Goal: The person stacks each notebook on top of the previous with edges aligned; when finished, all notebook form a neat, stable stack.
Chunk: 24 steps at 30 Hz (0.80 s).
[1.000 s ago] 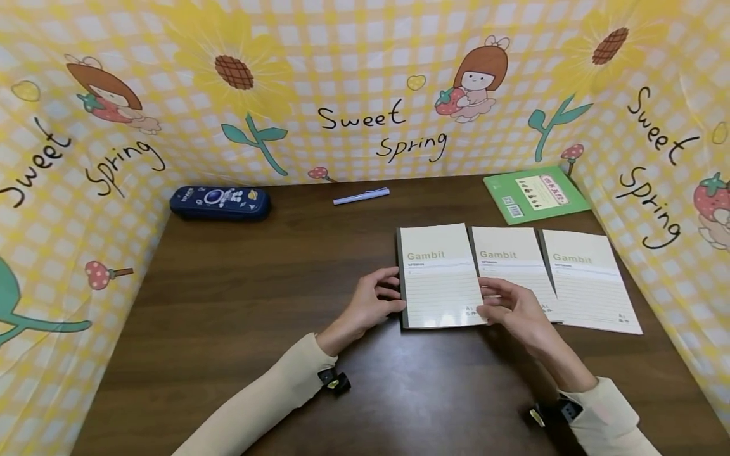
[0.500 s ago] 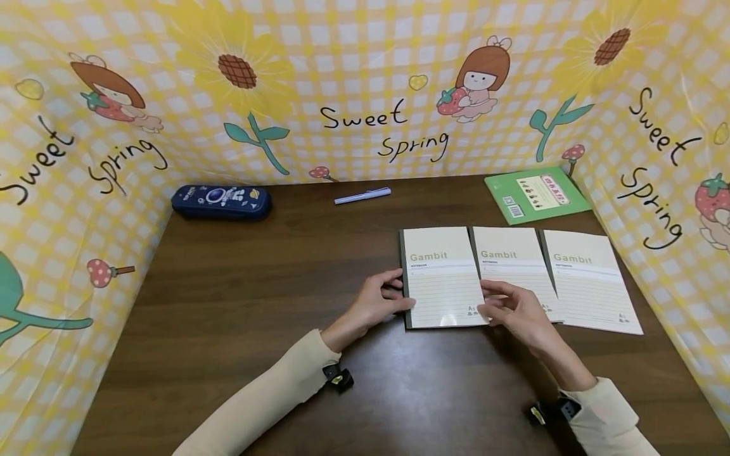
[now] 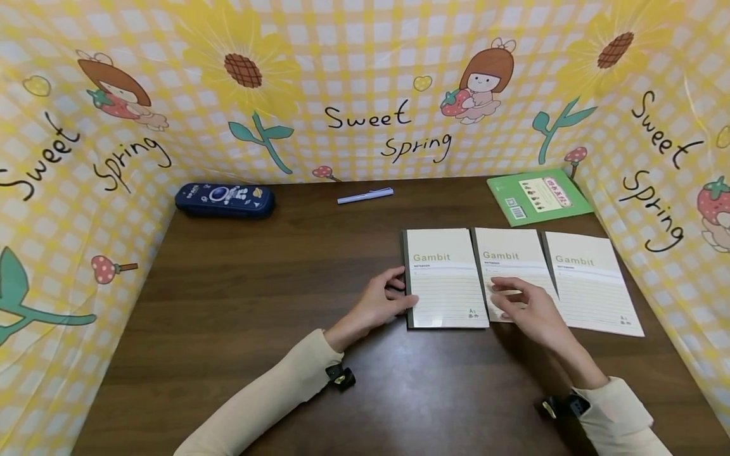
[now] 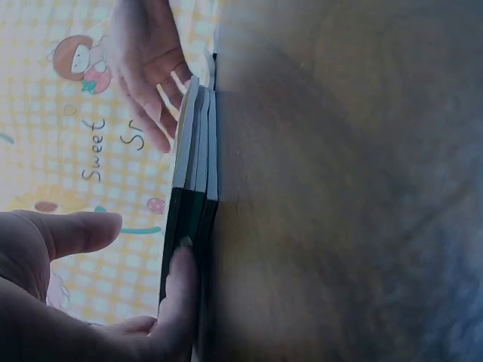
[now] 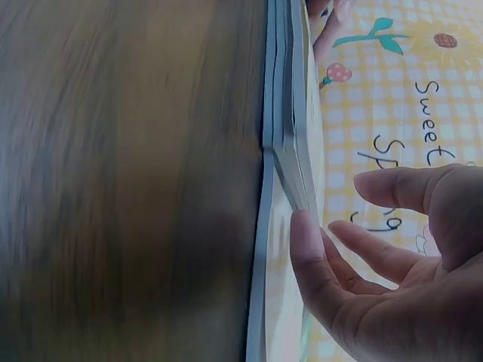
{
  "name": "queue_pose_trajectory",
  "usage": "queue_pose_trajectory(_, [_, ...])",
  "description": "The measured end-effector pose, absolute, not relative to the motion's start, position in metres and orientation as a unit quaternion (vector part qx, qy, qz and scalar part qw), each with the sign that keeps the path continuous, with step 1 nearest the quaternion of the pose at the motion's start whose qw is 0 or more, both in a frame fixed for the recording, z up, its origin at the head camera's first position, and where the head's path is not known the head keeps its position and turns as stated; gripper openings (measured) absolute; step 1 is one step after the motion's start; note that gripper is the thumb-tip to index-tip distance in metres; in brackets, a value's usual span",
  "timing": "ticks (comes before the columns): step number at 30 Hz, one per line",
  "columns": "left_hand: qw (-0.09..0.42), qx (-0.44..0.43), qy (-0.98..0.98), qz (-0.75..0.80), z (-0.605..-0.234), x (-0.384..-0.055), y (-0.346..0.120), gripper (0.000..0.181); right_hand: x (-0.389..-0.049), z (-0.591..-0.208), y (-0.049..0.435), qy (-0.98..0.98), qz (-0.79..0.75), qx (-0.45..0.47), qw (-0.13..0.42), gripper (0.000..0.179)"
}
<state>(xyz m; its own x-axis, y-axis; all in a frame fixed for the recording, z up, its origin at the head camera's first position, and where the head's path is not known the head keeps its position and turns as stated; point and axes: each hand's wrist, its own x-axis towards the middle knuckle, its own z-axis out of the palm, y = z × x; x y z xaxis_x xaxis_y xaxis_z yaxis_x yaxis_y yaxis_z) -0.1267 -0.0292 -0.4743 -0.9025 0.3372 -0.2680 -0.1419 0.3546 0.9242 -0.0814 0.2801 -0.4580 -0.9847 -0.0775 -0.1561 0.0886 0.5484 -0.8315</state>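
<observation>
Three white Gambit notebooks lie side by side on the table in the head view: a left one (image 3: 445, 278), a middle one (image 3: 504, 247) and a right one (image 3: 593, 285). The left wrist view shows the left one topping a small stack (image 4: 192, 151) with dark spines. My left hand (image 3: 383, 301) rests a finger against those spines, its thumb raised apart from the cover. Over the middle notebook is my right hand (image 3: 530, 307), fingers loosely bent and holding nothing. In the right wrist view its fingertip is close to the page edges; contact is unclear.
A navy pencil case (image 3: 225, 201) lies at the back left of the brown wooden table (image 3: 274, 272). Near the back edge is a lilac pen (image 3: 365, 196). A green book (image 3: 538, 196) lies at the back right. Checked cloth walls (image 3: 365, 76) enclose the table.
The left notebook has shifted slightly right and settled square, my left hand moving along with it. My right hand has let go of its right edge and drawn away to the right.
</observation>
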Motion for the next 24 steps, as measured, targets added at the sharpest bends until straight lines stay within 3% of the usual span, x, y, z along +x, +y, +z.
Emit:
queue_pose_trajectory(8, [0.065,0.174,0.88,0.438,-0.47,-0.117,-0.017,0.057,-0.074,-0.457,0.293,0.906,-0.42,-0.014,0.056,0.044])
queue_pose_trajectory(12, [0.021,0.256,0.89,0.377,-0.461,-0.117,-0.002,0.045,-0.07,-0.456,0.3,0.92,-0.391,-0.025,0.016,0.04])
queue_pose_trajectory(16, [0.034,0.356,0.882,0.305,-0.452,-0.121,0.016,0.042,-0.066,-0.456,0.306,0.927,-0.371,-0.039,-0.029,0.037])
queue_pose_trajectory(24, [0.102,0.5,0.844,0.165,-0.45,-0.127,0.058,0.062,-0.061,-0.46,0.319,0.949,-0.29,-0.092,-0.077,0.034])
